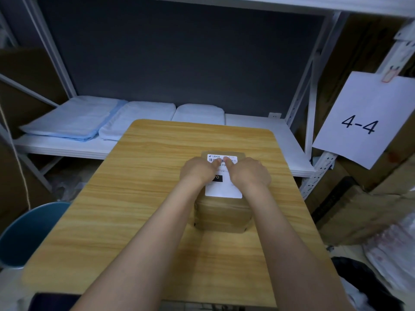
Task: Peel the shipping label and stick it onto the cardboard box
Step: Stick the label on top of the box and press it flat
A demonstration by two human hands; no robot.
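A small brown cardboard box (223,217) stands in the middle of the wooden table (139,198). A white shipping label (224,191) with a barcode lies flat on the box's top face. My left hand (198,170) and my right hand (249,172) rest side by side on the label, fingers curled, both thumbs pressing down near the barcode at the label's far end. The hands cover the middle of the label. Neither hand grips anything.
Behind the table a white metal shelf (258,131) carries folded blue and white cloths (89,120). A paper sign reading 4-4 (361,122) hangs at the right. Cardboard boxes and plastic bags (386,250) pile up at the right; a blue chair (29,232) stands at the left.
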